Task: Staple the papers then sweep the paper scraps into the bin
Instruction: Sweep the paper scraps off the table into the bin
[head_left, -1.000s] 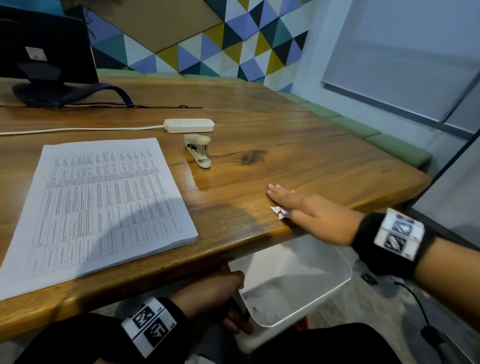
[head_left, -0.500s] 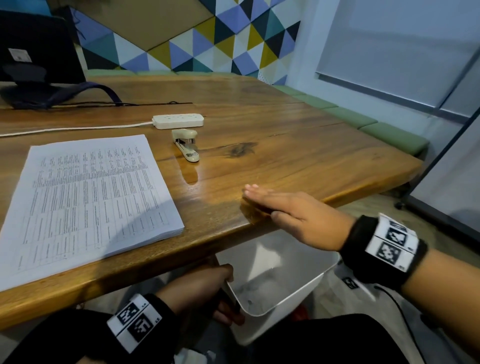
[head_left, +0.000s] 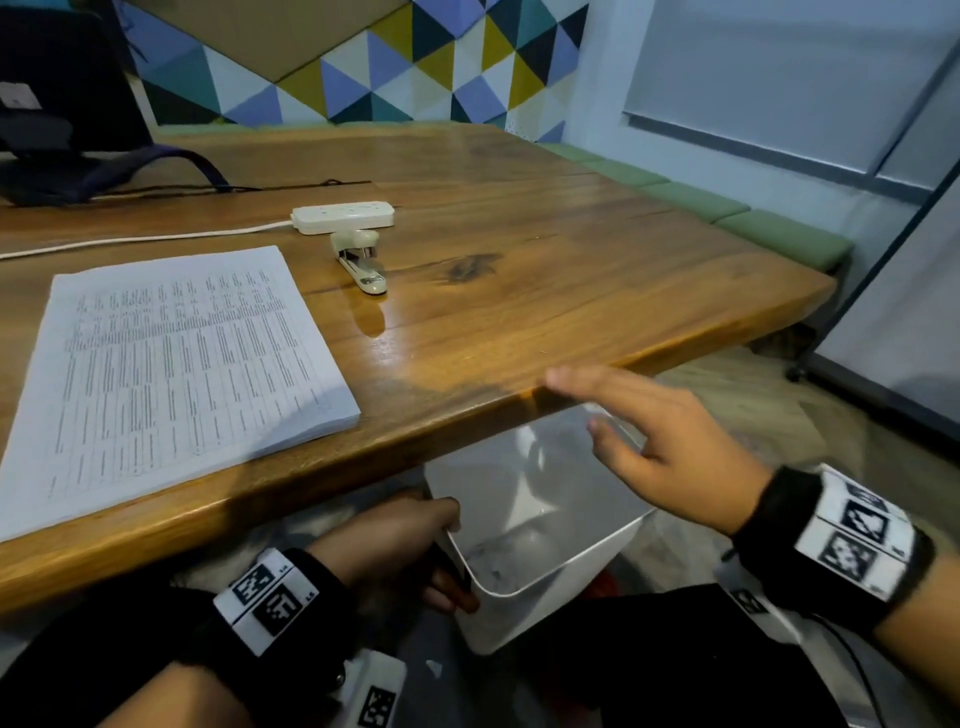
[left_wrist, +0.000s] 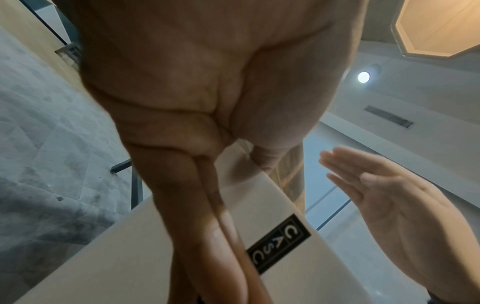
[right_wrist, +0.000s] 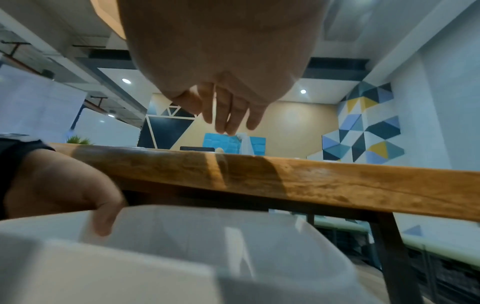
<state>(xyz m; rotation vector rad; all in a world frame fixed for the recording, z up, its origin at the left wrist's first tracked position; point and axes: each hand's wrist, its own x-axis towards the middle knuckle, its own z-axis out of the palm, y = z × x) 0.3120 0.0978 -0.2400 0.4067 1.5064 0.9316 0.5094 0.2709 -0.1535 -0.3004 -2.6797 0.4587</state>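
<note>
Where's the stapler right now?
In the head view, the stapler lies on the wooden table, just in front of the white power strip, right of the papers.

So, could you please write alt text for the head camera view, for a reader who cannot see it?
A person's left hand grips the rim of a white bin held below a wooden table's near edge, while the open right hand hovers over the bin. On the table lie a paper stack, a stapler and a power strip.

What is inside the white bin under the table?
In the head view, the white bin shows pale crumpled scraps at the bottom. The left hand grips its near rim, and the right hand hovers open above, hiding part of the far side.
</note>
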